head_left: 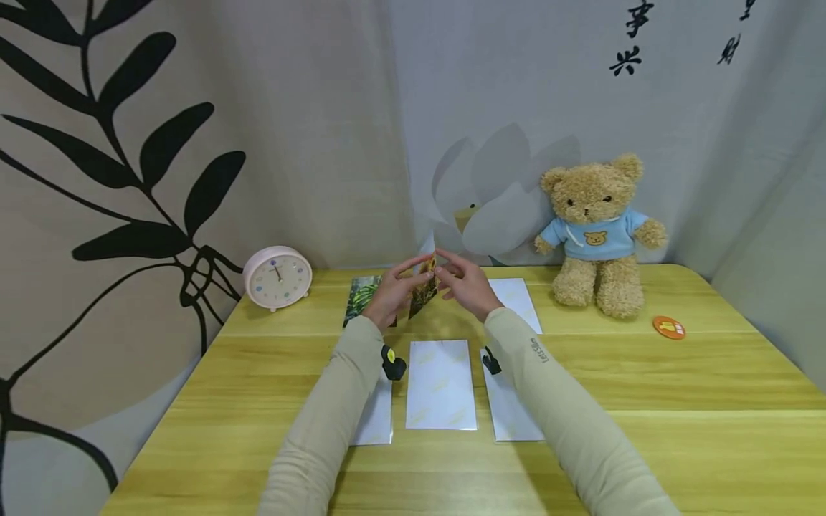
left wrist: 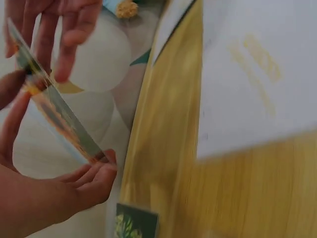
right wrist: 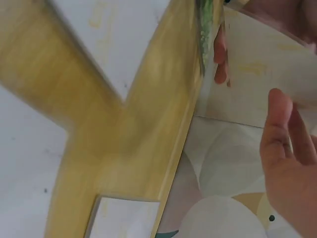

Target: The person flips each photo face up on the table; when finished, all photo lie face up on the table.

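A picture card (head_left: 423,292) is raised upright above the back of the table, its orange and dark picture side turned left. My left hand (head_left: 395,292) holds it by its edges, thumb and fingers apart in the left wrist view. On the card's other side is my right hand (head_left: 466,287), fingers loosely extended near its pale back (right wrist: 257,74); whether they touch is unclear. Behind my left hand lies a green plant picture card (head_left: 361,295), partly covered. A white card (head_left: 442,387) lies in front of both hands.
More white cards lie under the left forearm (head_left: 377,416), under the right forearm (head_left: 513,408) and at the back (head_left: 519,301). A pink clock (head_left: 277,278) stands back left. A teddy bear (head_left: 596,236) and an orange disc (head_left: 668,327) are at the right.
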The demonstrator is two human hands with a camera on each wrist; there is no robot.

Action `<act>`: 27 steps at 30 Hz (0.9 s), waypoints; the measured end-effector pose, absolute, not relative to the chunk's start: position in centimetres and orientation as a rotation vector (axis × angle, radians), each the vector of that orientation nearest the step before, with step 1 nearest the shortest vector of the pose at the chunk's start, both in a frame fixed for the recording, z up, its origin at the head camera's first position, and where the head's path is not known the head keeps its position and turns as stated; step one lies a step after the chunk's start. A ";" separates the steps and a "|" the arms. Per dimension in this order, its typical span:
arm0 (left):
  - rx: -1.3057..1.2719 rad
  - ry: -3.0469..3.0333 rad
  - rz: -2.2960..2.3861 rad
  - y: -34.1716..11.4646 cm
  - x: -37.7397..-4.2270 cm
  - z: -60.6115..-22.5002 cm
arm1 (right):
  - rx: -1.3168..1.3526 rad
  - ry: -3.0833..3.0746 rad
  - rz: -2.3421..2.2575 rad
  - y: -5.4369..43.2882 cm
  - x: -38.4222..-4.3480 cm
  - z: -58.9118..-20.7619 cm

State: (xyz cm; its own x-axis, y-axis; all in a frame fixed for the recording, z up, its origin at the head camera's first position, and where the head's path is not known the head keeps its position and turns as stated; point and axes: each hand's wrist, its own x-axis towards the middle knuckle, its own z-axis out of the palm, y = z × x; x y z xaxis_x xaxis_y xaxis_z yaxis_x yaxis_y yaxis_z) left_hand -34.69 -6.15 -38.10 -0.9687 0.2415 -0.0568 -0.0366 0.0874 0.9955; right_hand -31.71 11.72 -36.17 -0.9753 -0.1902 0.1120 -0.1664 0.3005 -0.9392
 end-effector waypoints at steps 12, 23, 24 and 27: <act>0.107 2.364 1.914 -6.9 -34.5 -37.6 | -0.123 2.510 -2.078 12.6 -31.9 -36.7; 0.126 2.301 1.942 -7.9 -34.1 -37.5 | -0.029 2.911 -1.557 13.1 -32.2 -38.9; 0.128 2.310 1.926 -7.9 -34.2 -37.6 | -0.024 2.906 -1.523 13.1 -32.3 -39.0; 0.148 2.375 1.831 -7.9 -34.2 -38.1 | -0.008 2.861 -1.456 13.2 -32.2 -39.2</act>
State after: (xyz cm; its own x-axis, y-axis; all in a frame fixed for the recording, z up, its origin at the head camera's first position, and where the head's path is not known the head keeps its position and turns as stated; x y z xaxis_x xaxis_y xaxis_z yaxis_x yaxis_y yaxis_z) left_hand -34.21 -7.92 -38.08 -0.9855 0.1621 -0.0493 -0.0065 0.2549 0.9669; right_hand -32.18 13.18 -39.24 -0.9977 0.0265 0.0627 -0.0351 0.5891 -0.8073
